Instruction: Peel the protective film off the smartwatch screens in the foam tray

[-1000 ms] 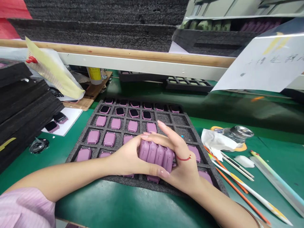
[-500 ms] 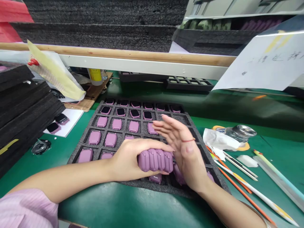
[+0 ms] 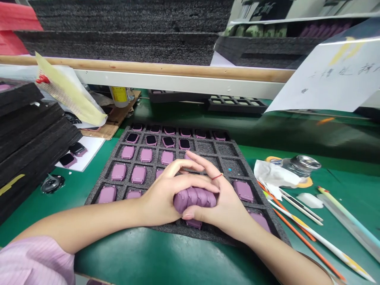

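green table (image 3: 142,257), foam tray (image 3: 227,149) on it. case stack (image 3: 196,199) over tray, left hand (image 3: 162,194) and right hand (image 3: 227,204) clamped round it. press evenly from both ends so none slips.

Left fingers (image 3: 194,182) and right fingers (image 3: 205,162) curl inward.

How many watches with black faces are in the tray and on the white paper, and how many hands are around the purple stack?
Black-faced watches in the tray: 10
Black-faced watches on the white paper: 2
Hands around the purple stack, left hand and right hand: 2
Total: 14
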Demonstrator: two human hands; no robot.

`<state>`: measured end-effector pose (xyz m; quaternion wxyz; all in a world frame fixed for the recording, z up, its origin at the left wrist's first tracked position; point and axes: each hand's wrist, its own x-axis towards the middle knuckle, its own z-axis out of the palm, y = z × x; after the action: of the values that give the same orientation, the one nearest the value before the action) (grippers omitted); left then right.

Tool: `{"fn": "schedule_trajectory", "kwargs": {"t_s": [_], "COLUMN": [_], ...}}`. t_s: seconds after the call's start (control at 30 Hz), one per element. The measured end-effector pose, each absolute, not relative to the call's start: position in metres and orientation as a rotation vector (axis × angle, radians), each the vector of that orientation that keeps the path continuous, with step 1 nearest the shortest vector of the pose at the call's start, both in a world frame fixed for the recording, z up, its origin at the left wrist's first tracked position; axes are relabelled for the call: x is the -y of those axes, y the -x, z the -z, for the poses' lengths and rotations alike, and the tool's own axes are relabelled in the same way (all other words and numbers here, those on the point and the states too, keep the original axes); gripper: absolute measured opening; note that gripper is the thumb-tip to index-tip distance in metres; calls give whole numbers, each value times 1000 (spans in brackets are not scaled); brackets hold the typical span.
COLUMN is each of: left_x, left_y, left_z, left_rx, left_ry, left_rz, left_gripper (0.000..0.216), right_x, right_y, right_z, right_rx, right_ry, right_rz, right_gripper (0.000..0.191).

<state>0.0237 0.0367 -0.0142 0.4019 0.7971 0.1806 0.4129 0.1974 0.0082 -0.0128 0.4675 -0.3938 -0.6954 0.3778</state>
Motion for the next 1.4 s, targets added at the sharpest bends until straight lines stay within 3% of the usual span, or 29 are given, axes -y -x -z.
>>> {"fn": "schedule_trajectory", "kwargs": {"t_s": [0.2,0.27,0.37,0.47,0.87,1.17,1.4], "left_x": [-37,-39,-41,-43,-42,-35,-34], "left_y": [-23,-25,-28,-30,-28,-36,-35], "left_z": [19,13,2,-2,6,14,10], "left_rx": [-572,-576,-497,-492,-540,-694,-699], "left_ry": [-1823,-1554,-1357,-1328,-1373,-1202,-1317], "left_rz": [-933,-766,-620,-634,-631,-775,-755], "left_gripper": [112,100,52,36,40,53,57], "right_x": [-4,-5,-9,-11,-14,-12,-10], "right_y": [-197,-199,-203,-204,-207,-193,-196], "right_z": [12,13,16,18,23,19,17], "right_rx": [1626,1658,1706,1735,1747,1912,1921], "right_ry": [1012,980,884,864,829,916,959], "right_rz": [-833,-726,-671,-663,-738,-373,-475], "right_gripper": [105,103,100,101,109,91,79]}}
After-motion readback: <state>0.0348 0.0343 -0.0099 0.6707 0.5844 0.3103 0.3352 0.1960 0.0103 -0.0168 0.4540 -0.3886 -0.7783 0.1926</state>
